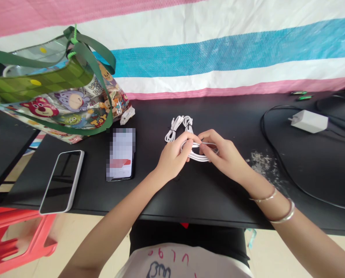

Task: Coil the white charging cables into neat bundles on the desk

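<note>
Pale fabric with pink and dark lettering, the person's shirt (172, 262), lies at six o'clock from the white cable coil (199, 157), the centre of the clock here. At eight o'clock a red plastic stool (49, 231) stands below the edge of the black table (195, 204). Two silver-toned bangles (285, 215) circle the right wrist.

The coil is held just over the tabletop between both hands. The left hand (175, 154) pinches its nine o'clock side between thumb and curled fingers; the right hand (221, 152) pinches its three o'clock side in the same way.

Around nine o'clock lie two smartphones: a lit one (121, 154), its screen blurred, and farther out a dark-screened one in a pale case (62, 181). Whitish crumbs (263, 164) are scattered at three o'clock. Just past the left hand, toward eleven, rest two white cable bundles (175, 129), each bound with a black tie.

Between two and three sits a white power adapter (310, 121), near a looping black cord (263, 127). At ten stands a transparent cartoon-print tote bag (70, 102) with green straps. A pink, white and blue striped tarpaulin (218, 50) spans twelve o'clock.
</note>
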`<state>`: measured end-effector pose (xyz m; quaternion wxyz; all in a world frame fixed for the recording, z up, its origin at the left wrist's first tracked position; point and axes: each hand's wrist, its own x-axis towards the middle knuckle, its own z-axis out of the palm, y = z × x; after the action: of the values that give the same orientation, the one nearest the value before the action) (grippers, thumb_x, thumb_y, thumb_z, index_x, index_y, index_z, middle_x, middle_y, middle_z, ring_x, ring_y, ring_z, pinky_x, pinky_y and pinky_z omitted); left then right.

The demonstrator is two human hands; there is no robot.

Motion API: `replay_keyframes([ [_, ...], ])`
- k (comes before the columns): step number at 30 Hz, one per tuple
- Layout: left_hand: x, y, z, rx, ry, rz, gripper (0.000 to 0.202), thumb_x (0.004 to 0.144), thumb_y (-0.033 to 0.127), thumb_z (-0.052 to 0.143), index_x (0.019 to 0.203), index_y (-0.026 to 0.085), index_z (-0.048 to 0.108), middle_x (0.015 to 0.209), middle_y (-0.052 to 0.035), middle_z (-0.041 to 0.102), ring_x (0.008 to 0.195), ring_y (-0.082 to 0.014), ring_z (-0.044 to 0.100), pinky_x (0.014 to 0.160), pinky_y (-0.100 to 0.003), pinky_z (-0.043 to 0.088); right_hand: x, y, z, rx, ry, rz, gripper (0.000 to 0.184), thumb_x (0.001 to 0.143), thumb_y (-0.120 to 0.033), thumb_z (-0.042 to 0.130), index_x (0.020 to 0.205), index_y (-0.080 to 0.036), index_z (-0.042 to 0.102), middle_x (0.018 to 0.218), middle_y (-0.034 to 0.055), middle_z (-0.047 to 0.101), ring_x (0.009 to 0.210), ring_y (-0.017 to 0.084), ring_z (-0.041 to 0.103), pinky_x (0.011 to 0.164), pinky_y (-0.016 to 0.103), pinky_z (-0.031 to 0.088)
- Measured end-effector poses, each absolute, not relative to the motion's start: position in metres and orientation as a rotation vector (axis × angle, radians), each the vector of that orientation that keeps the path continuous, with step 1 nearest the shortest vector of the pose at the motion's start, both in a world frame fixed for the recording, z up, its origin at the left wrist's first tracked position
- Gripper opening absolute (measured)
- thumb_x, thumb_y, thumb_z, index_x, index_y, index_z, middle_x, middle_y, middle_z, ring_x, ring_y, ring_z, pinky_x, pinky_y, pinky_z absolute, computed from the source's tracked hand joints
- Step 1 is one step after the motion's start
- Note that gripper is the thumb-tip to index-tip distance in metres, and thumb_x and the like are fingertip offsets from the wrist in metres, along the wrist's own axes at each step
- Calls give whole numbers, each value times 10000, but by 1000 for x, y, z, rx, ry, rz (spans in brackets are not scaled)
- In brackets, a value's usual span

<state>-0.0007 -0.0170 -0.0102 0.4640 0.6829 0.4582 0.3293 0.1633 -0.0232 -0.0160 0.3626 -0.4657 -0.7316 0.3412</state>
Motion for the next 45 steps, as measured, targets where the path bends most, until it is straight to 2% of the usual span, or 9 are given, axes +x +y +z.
replay_keyframes([
  [6,-1,-18,-9,1760,1166,778,263,912,253,354,926,217,614,492,80,462,480,-99,516,524,-188,375,164,-23,-16,-1200,-1939,856,66,879,-246,452,917,-220,499,640,-24,575,547,127,546,546,236,432],
  [18,-2,-19,-9,1943,1181,740,291,918,232,335,930,221,626,503,73,419,473,-107,509,517,-199,339,164,-24,-14,-1262,-2081,746,120,854,-182,400,892,-210,511,653,3,608,545,149,566,555,248,414],
  [23,-2,-19,-8,1883,1144,768,299,929,246,328,929,220,626,497,72,459,495,-106,532,525,-193,357,164,-24,-14,-1245,-2065,745,124,850,-171,404,895,-204,514,616,-12,577,523,141,536,540,243,411],
  [29,-2,-18,-9,1768,1089,830,294,930,262,337,920,206,625,497,74,444,478,-91,508,518,-184,383,162,-25,-14,-1207,-1974,809,123,846,-168,418,896,-195,527,609,-28,545,506,116,482,517,228,391],
  [38,1,-15,-10,1561,933,924,274,916,295,362,840,179,598,549,70,436,435,-53,453,440,-152,360,159,-26,-8,-1162,-1739,1055,88,859,-247,479,854,-192,547,564,-45,507,485,98,434,475,227,363],
  [45,2,-15,-10,1471,921,957,253,903,265,377,816,170,594,566,70,447,423,-37,434,422,-134,357,158,-24,-9,-1114,-1542,1286,191,839,-379,559,889,-195,575,570,-46,516,483,100,479,432,218,409],
])
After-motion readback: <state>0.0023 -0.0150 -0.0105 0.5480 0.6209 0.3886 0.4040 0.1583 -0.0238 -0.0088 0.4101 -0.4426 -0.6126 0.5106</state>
